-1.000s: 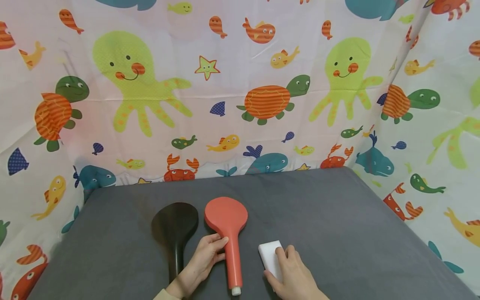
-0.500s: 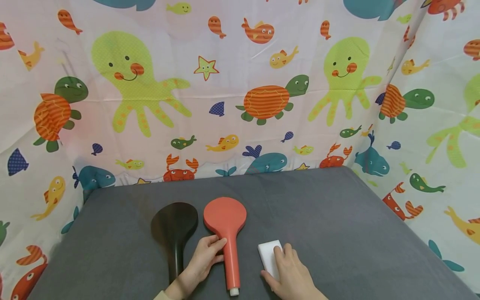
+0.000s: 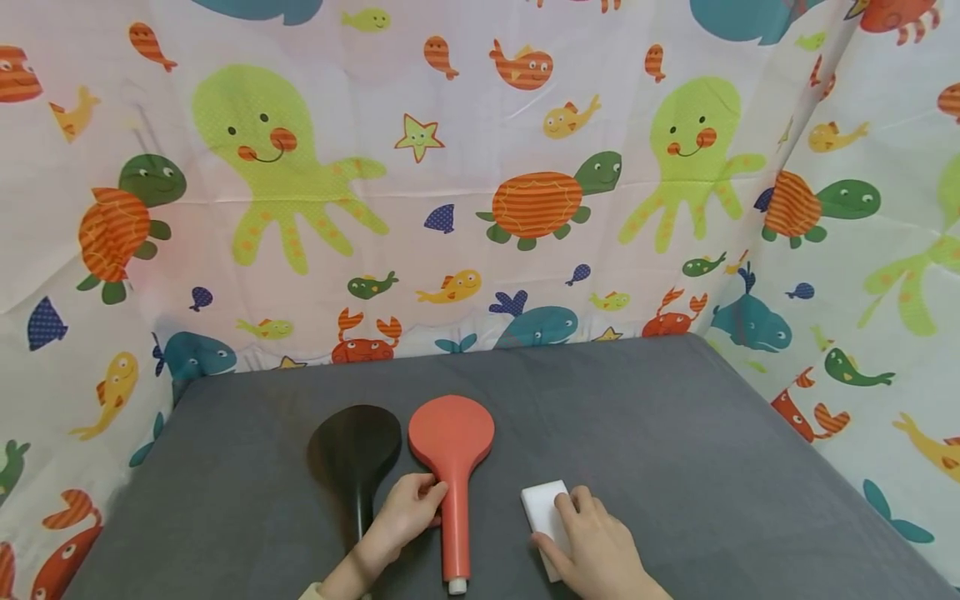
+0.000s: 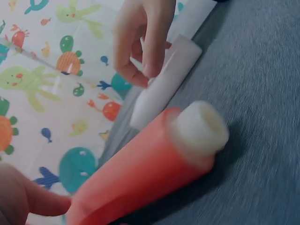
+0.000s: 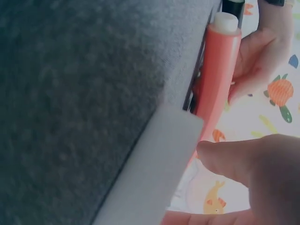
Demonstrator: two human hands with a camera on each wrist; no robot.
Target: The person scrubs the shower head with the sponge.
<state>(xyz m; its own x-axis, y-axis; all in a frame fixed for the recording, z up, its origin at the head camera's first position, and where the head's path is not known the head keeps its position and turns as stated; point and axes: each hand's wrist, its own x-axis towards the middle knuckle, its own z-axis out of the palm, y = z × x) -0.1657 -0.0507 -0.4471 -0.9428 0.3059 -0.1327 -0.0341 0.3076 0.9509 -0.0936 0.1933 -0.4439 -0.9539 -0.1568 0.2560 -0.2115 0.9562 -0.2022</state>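
Note:
In the head view, a red hand-shower-shaped thing [image 3: 452,433] lies on the dark grey cloth, its round head pointing away and its white end cap [image 3: 457,586] nearest. My left hand [image 3: 403,510] pinches its handle just below the head, thumb on the near side. To the right, my right hand [image 3: 600,542] holds a white rectangular block [image 3: 545,510] along its right side, with thumb and fingers on either edge. The left wrist view shows the red handle [image 4: 136,173] close up. In the right wrist view, the thumb touches the white block [image 5: 152,164].
A black thing [image 3: 358,437] of the same shape lies left of the red one, partly behind my left forearm. Grey cloth [image 3: 645,417] covers the table. A sea-animal curtain [image 3: 465,108] stands along the back and sides.
The red thing's handle end has swung slightly left, so it now lies straighter, and my left hand has moved a little with it. The right hand and white block stay nearly in place.

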